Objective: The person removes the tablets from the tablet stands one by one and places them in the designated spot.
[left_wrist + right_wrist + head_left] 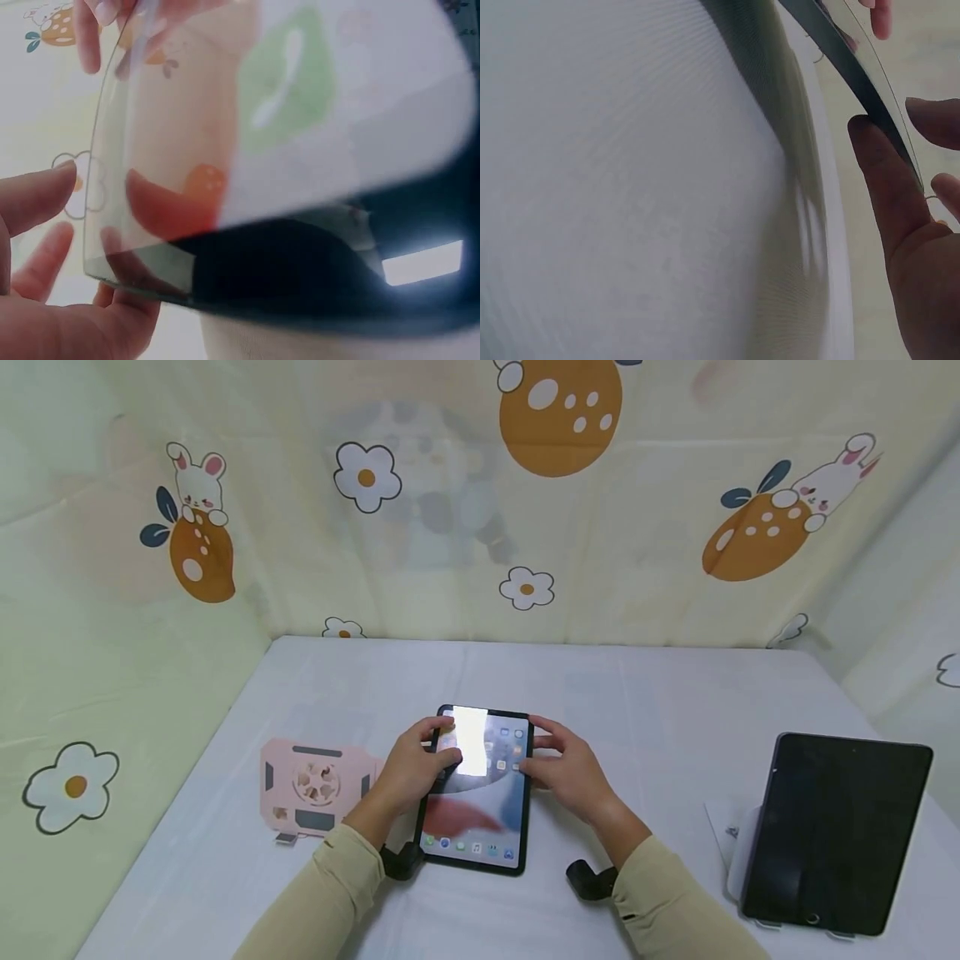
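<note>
In the head view a tablet (480, 810) with its screen lit and app icons showing is held upright-wise between both hands. My left hand (412, 768) grips its left edge, thumb over the front. On the opposite edge my right hand (570, 768) holds it, thumb at the front and fingers along the side. The left wrist view shows the tablet's corner (337, 262) close up, with a see-through margin along the edge near the fingers (45, 199). Seen from the right wrist, the tablet's thin dark edge (866, 94) lies between thumb and a finger (885, 172).
A pink case (277, 777) with a round cut-out pattern lies left of the tablet, partly behind the left arm. At right a second, dark-screened tablet (840, 835) leans on a white stand (738, 860). A white cloth covers the table (637, 693); patterned curtains (442, 585) hang behind.
</note>
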### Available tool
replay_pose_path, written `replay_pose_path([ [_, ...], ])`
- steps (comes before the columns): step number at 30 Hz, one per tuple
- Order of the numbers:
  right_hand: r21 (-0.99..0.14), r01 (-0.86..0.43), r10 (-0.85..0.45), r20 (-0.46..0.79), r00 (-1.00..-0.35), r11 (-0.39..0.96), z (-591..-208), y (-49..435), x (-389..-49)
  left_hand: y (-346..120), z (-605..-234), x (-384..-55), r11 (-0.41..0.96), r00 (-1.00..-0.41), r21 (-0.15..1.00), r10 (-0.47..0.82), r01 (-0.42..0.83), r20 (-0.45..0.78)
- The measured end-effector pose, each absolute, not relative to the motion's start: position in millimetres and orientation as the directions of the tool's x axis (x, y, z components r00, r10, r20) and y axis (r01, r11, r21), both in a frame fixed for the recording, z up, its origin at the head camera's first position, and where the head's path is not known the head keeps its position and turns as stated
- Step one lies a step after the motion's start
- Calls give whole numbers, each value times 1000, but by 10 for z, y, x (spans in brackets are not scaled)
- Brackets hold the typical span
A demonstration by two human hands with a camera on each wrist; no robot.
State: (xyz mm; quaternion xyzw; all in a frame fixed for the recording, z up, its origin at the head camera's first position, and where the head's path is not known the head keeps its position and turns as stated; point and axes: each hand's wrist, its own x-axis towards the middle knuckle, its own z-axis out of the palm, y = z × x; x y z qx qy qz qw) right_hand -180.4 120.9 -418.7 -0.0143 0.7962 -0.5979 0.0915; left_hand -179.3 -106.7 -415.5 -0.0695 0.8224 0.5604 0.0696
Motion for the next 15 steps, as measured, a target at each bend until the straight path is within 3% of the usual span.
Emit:
replay_pose_path([
  [15, -930, 93, -91, -134, -987, 357, -4190, 1160, -1763, -1114, -4144, -1729, 422, -978, 883, -52, -207, -204],
])
